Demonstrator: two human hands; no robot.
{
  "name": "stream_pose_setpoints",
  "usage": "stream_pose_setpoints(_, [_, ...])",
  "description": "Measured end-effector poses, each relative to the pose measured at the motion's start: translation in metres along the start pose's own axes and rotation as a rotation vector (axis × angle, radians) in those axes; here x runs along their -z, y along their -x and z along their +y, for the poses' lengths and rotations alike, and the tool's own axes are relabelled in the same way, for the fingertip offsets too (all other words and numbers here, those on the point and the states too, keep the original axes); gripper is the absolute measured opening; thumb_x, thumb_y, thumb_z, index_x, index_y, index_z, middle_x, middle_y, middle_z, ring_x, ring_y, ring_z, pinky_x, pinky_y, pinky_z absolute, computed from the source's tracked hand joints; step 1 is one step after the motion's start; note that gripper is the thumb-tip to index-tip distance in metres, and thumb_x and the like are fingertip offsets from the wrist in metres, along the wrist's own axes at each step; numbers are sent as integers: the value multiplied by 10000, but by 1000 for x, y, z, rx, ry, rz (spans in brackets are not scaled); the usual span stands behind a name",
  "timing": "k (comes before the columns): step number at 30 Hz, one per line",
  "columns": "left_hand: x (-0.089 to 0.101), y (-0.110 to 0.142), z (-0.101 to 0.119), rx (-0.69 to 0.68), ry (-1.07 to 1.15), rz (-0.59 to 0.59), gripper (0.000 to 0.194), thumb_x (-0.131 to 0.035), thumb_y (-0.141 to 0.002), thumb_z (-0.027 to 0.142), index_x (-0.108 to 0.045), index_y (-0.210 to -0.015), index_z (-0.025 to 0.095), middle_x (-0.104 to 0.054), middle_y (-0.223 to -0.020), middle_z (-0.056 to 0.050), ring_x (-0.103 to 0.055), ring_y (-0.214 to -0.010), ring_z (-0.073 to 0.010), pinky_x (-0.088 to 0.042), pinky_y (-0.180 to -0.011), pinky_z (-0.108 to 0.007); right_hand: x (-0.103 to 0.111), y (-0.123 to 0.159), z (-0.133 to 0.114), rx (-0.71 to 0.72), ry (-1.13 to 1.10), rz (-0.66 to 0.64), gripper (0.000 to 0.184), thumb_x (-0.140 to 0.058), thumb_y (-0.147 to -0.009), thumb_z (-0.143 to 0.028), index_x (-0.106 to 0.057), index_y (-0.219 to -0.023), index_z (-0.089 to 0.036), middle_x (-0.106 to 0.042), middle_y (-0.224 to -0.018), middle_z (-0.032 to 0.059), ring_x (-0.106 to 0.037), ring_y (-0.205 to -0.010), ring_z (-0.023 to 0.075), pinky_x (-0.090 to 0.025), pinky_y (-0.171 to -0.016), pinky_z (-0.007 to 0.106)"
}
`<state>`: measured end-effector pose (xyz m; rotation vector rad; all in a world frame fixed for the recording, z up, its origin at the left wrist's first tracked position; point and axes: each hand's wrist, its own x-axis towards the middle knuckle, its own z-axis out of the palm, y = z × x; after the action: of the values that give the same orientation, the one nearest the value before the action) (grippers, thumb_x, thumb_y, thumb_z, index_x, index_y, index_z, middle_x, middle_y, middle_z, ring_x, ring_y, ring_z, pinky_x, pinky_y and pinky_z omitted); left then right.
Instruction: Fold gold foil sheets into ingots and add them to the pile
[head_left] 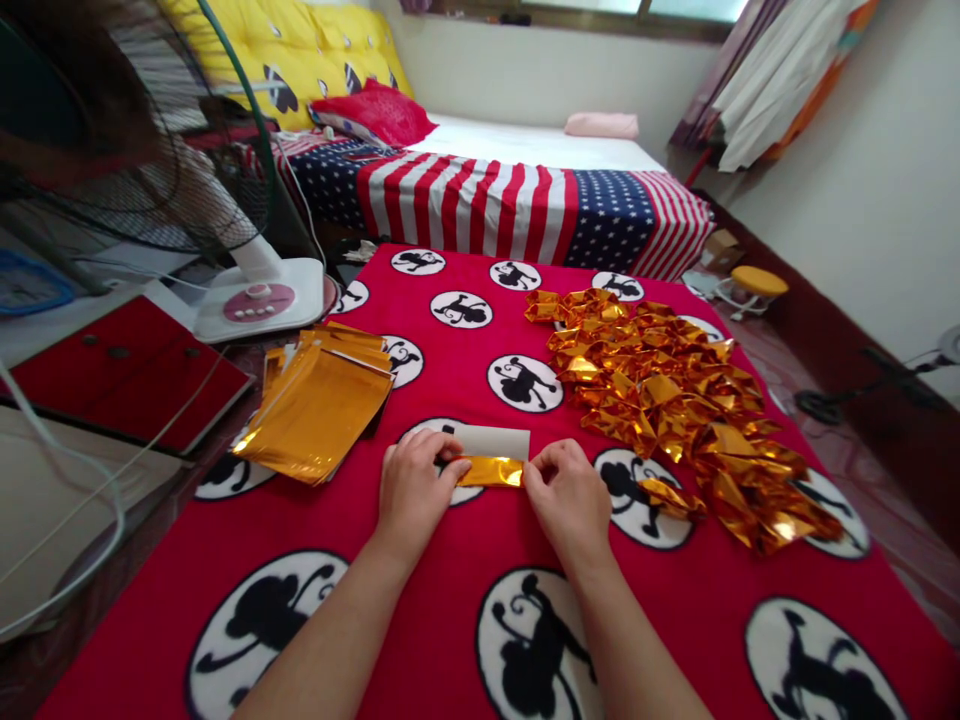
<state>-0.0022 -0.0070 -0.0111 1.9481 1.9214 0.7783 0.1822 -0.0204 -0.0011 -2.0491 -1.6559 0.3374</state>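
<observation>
A sheet of gold foil paper [491, 472] lies partly folded on the red cloth, its gold strip turned up over the pale grey-white back. My left hand [420, 478] pinches the left end of the fold between thumb and fingers. At the right end, my right hand [568, 492] grips the same fold with its fingertips. To the left rests a stack of flat gold foil sheets [319, 405]. A heap of folded gold foil pieces [660, 390] spreads over the cloth on the right, and one loose folded piece [667, 498] is closest to my right hand.
The red cloth [420, 610] with monkey-print circles covers the table. An electric fan [259, 295] stands at the left, beside a dark red panel [127, 370] and a loose white cable. Beyond the table is a bed with a striped, starred cover [480, 205]. A yellow stool [759, 281] stands at right.
</observation>
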Motion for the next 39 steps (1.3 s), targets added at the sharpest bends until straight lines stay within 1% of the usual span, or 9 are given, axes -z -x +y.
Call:
stream_pose_setpoints(3, [1,-1,-1,35,-16,13,123,-763,-737,279,-684,-828,253,-696,-831,13,-616,-821,-196,-386,-725,-323,-1,1,0,6,27,0,146,-582,-821,-244,-596,-679,-210,-589,-822,-21,-535,-664,120,-254,-567,268])
stream_pose_setpoints(8, [3,-2,-1,34,-44,2,100,-769,-730,298,-680,-744,255,-689,-801,14,-607,-801,-193,-385,-700,-312,-3,3,0,22,34,13,124,-575,-831,-242,-594,-713,-210,-588,-846,-18,-530,-670,121,-252,-571,268])
stream_pose_setpoints(15, [8,-6,-5,25,2,-96,64,-720,-765,233,-667,-799,243,-683,-824,13,-612,-841,-182,-411,-721,-285,-5,5,1,35,35,30,131,-569,-838,-250,-590,-716,-207,-582,-850,-13,-517,-644,117,-247,-563,271])
stream_pose_setpoints(22, [10,-7,-3,24,-65,-127,72,-687,-806,247,-635,-757,234,-680,-825,5,-610,-862,-205,-382,-706,-304,-5,7,1,27,30,23,131,-571,-845,-251,-583,-722,-209,-586,-861,-15,-528,-660,119,-250,-567,268])
stream_pose_setpoints(28, [10,-7,2,33,-126,-121,78,-642,-843,258,-645,-768,236,-693,-864,-9,-611,-874,-228,-370,-716,-332,-4,6,0,17,35,11,130,-569,-850,-250,-582,-727,-210,-589,-880,-18,-536,-668,119,-258,-574,269])
stream_pose_setpoints(35, [7,-6,1,17,-136,-70,58,-664,-819,246,-641,-768,229,-685,-835,-13,-612,-875,-233,-366,-717,-336,-4,6,0,19,29,10,124,-571,-849,-249,-588,-733,-208,-583,-879,-24,-533,-664,109,-266,-574,269])
stream_pose_setpoints(37, [6,-6,1,-12,-88,-46,32,-661,-813,211,-638,-795,223,-682,-849,-10,-612,-870,-218,-368,-719,-328,-5,6,1,25,31,13,127,-569,-848,-250,-587,-730,-207,-578,-868,-24,-528,-663,109,-266,-573,268])
stream_pose_setpoints(39, [4,-5,0,-77,-22,-37,70,-633,-819,156,-648,-791,218,-672,-864,-8,-610,-878,-200,-375,-737,-321,-5,7,1,28,29,17,105,-566,-846,-244,-593,-751,-211,-579,-867,-26,-520,-660,110,-267,-576,266])
